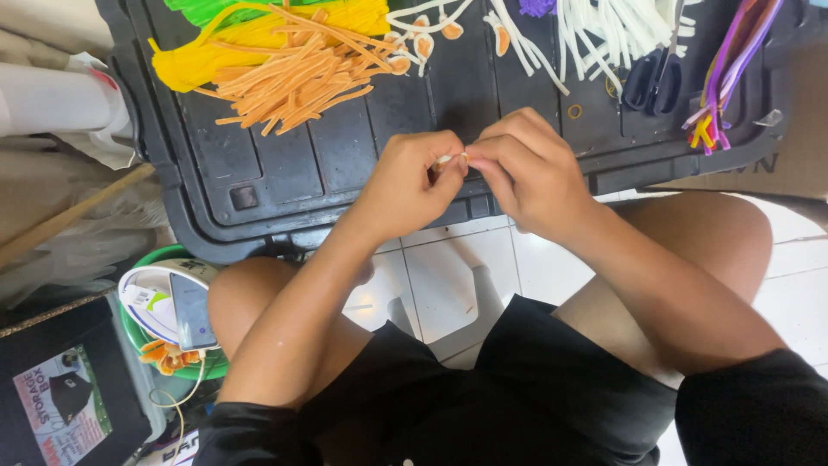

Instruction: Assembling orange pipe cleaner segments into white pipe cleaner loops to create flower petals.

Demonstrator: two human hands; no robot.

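Observation:
My left hand (405, 181) and my right hand (526, 168) meet over the near edge of a black plastic lid (345, 147). Between the fingertips of both hands I pinch a small white and orange pipe-cleaner piece (448, 159), mostly hidden by my fingers. Behind my hands lie a heap of orange pipe cleaners (293, 78), yellow ones (250, 34) and a few finished white and orange pieces (427, 39).
White pipe cleaners (604, 30), black scissors (653, 82) and purple strips (729, 60) lie at the lid's right. A phone (191, 309) rests on a green bowl (147, 263) at my left knee, next to a black box (60, 388). White floor tiles (448, 267) show below.

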